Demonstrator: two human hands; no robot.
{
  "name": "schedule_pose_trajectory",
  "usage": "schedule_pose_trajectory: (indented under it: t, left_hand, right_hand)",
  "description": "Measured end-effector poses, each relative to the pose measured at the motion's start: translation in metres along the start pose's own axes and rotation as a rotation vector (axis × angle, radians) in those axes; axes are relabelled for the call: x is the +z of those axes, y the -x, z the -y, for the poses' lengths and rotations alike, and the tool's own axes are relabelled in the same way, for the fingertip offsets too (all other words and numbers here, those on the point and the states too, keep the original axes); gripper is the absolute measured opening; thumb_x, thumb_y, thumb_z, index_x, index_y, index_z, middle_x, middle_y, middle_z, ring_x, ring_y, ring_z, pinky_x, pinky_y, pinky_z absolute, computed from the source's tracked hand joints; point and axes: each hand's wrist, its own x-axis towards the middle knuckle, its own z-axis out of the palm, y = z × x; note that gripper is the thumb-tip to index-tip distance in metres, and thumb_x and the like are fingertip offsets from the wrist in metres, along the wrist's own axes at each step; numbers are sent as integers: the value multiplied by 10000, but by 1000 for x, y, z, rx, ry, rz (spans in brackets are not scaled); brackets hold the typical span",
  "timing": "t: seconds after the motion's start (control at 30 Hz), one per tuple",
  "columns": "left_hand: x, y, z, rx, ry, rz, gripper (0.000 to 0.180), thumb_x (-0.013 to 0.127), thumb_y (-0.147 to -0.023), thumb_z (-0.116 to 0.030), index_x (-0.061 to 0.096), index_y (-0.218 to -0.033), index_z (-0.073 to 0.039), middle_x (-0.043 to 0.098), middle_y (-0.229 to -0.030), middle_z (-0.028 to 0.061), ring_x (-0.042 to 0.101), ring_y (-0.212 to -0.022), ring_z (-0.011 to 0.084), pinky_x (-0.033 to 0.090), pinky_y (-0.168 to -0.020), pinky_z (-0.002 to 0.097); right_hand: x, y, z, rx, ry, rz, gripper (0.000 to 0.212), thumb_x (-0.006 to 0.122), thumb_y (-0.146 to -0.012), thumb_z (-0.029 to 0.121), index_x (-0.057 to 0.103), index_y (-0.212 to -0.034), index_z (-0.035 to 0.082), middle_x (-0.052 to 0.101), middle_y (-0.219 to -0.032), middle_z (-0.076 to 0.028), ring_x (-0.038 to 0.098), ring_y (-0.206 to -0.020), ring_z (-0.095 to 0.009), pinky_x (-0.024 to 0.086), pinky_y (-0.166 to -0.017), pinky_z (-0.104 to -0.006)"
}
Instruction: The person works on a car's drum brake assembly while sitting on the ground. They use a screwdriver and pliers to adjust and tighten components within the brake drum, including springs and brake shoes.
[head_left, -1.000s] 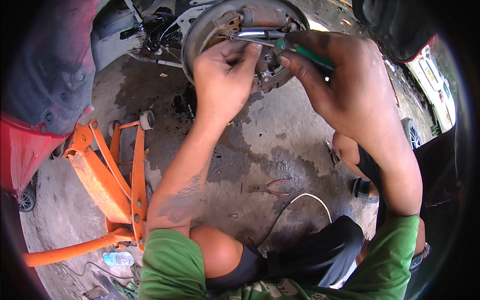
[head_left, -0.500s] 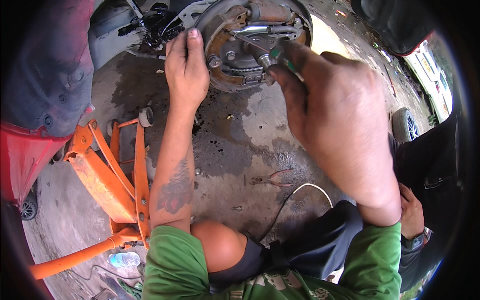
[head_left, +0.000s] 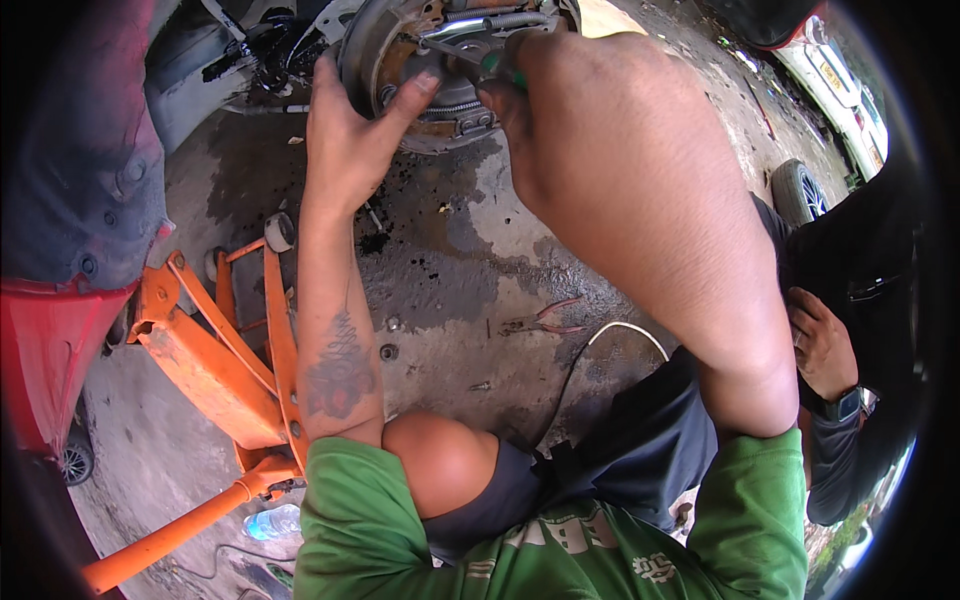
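Note:
A drum brake assembly (head_left: 362,48) is at the top of the view, with rusty shoes, springs and a dark backing plate. My left hand (head_left: 350,145) grips its left edge. The fingers lie outside the rim, and the thumb reaches in over the front. In my right hand (head_left: 600,115), closed around it, is a screwdriver (head_left: 494,64) with a green handle. Its thin shaft points left, with the tip near the brake shoe and the bright adjuster rod. The right hand hides part of the hub and the assembly's right side.
An orange floor jack (head_left: 215,365) stands at left beside a red car panel (head_left: 65,340). Pliers (head_left: 545,317), a nut (head_left: 389,352) and a cable (head_left: 590,345) lie on the stained floor. A water bottle (head_left: 272,522) rests lower left. Another person's hand (head_left: 822,345) is at right.
My left thumb has swung from upright at the rim to inward over the brake's front. My right hand and screwdriver have moved up and left in the view, which itself has shifted.

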Motion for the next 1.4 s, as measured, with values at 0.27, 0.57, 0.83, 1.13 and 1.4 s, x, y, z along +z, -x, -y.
schedule_pose_trajectory:
  t: [0.27,0.57,0.83,1.13,1.4]
  left_hand:
    - [18,11,-9,85,30,-134,651,760,-907,-226,451,-1340,150,550,-1290,283,561,-1225,333,449,-1046,423]
    - [39,18,-32,252,-440,-407,405,710,-937,-183,563,-1211,75,511,-1224,201,515,-1176,294,437,-964,401]
    - [11,-55,0,-77,-16,-388,477,492,-1103,-300,525,-696,-53,441,-707,-64,375,-705,51,308,-637,246]
    - [12,-53,10,-97,-184,-412,478,470,-1107,-283,608,-919,135,624,-775,63,489,-770,137,436,-747,301]
    - [16,-53,8,-138,-20,-329,489,445,-1112,-266,623,-1033,182,718,-930,195,613,-838,197,482,-810,320]
  right_hand:
    - [7,6,7,127,-35,60,194,679,-914,163,694,-978,-19,658,-698,-225,689,-716,-418,562,-664,-491]
    - [5,6,-30,39,-333,69,212,656,-912,122,667,-1040,-47,649,-721,-255,659,-727,-446,518,-676,-525]
    - [19,1,-44,256,-897,-93,132,653,-921,62,664,-980,-55,654,-724,-159,646,-628,-274,499,-592,-370]
    - [10,-19,-77,514,-1184,365,240,686,-945,189,730,-981,-44,602,-658,-10,533,-562,-103,429,-523,-297]
    - [-25,-26,-37,224,-420,384,273,664,-832,105,704,-1074,-16,718,-867,-241,734,-833,-377,599,-779,-472]
